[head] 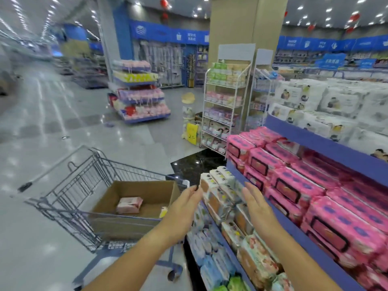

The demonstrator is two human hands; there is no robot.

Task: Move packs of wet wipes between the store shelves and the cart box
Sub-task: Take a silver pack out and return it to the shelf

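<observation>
Head camera, closest in: two hands up and both empty, the left hand (183, 208) and the right hand (258, 207) held with fingers straight and palms facing each other, gripping nothing, just in front of the lower shelf's packs (222, 198), a mixed row in orange, white and blue, too many and too blurred to count. To the left stands one wire cart (69, 198) holding one cardboard box (147, 189), flaps open; inside lies one pink pack of wipes (129, 205) on the box floor, and one small yellow item (163, 212) pokes out at the right wall, partly hidden by the left wrist. Up on the right, the blue shelf (327, 143) carries pink packs (294, 185) stacked in rows, well over a dozen. Further back, two white wire racks (224, 106) stand against one broad pillar (247, 24), and one tiered display (138, 91) of pink and yellow goods sits out on the shiny floor.
</observation>
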